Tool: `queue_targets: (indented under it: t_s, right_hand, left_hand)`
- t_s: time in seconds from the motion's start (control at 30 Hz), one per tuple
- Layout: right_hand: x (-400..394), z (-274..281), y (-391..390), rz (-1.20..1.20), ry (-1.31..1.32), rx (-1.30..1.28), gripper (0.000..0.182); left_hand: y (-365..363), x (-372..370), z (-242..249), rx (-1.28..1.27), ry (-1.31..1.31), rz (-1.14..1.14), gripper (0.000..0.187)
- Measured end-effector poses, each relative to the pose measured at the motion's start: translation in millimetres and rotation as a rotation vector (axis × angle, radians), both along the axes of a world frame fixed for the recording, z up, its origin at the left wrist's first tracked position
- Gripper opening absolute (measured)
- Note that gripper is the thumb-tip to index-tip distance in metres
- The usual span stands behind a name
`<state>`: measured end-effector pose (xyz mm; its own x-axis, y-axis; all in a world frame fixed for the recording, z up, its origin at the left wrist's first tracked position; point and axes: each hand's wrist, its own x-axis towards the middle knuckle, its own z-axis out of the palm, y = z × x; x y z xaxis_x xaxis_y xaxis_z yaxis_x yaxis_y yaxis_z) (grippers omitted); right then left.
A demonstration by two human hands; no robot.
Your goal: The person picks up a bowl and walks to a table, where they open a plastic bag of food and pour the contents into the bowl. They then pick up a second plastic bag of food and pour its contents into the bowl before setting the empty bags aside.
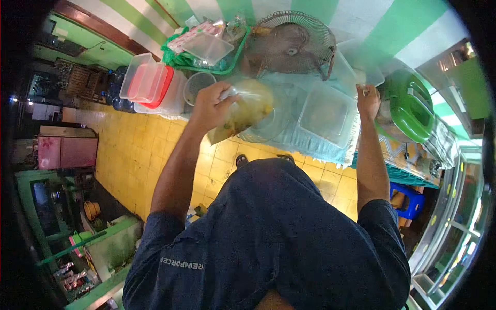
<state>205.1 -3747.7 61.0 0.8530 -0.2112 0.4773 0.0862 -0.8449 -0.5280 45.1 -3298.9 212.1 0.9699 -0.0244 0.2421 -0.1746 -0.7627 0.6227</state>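
Note:
My left hand (211, 106) is closed on the gathered top of a clear plastic bag (250, 106) with yellowish contents, held up over the front edge of the table. Over at the right, my right hand (368, 101) has its fingers bent together beside a clear plastic container (371, 76); whether it grips the rim is hard to tell. Between the hands, a clear rectangular container (324, 112) lies on the light blue cloth (289, 85). A round clear container (266, 129) is partly behind the bag.
A dark fan (292, 49) stands at the back of the table. To its left are a green basket (237, 54) of plastic items, a round tub (198, 85) and red-rimmed containers (150, 85). A green-lidded box (413, 106) sits at right, above a blue stool (411, 200).

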Motion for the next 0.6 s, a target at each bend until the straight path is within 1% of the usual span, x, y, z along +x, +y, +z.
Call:
queue_targets:
  t_s: [0.03,0.13,0.23,0.27,0.33,0.37,0.4,0.43,0.47,0.5,0.53,0.6]
  right_hand:
    - [-2,5,3,-0.009,0.007,0.021,0.031]
    - [-11,22,10,-0.046,0.114,0.099,0.042]
    - [-17,22,4,-0.076,-0.008,0.176,0.055]
    - [-22,23,3,-0.075,-0.049,0.143,0.057]
    - [-40,45,12,-0.071,-0.138,0.078,0.062]
    - [-50,54,25,-0.048,-0.128,0.103,0.056]
    - [-56,53,40,0.091,-0.125,0.272,0.05]
    - [-68,62,61,0.209,-0.14,0.162,0.045]
    - [-80,64,87,0.289,0.06,0.231,0.046]
    - [-90,63,114,0.455,0.207,0.237,0.046]
    - [-98,64,141,0.614,0.294,0.138,0.048]
    - [-110,52,188,0.862,0.409,0.014,0.051]
  left_hand:
    - [-6,6,-9,0.023,-0.015,0.002,0.023]
    - [-20,21,-38,-0.106,-0.002,0.039,0.026]
    - [-31,29,-63,-0.204,0.037,0.036,0.025]
    - [-31,30,-74,-0.227,0.092,0.035,0.027]
    - [-29,32,-96,-0.275,0.196,0.032,0.032]
    - [-27,31,-107,-0.24,0.145,0.02,0.03]
    - [-27,27,-114,-0.205,0.096,0.006,0.028]
    - [-25,23,-124,-0.171,0.049,-0.007,0.025]
    - [-22,19,-141,-0.196,0.077,0.002,0.027]
    - [-17,16,-161,-0.221,0.103,0.012,0.029]
    - [-13,13,-172,-0.246,0.126,0.022,0.03]
    - [-6,7,-165,-0.081,0.156,-0.075,0.035]
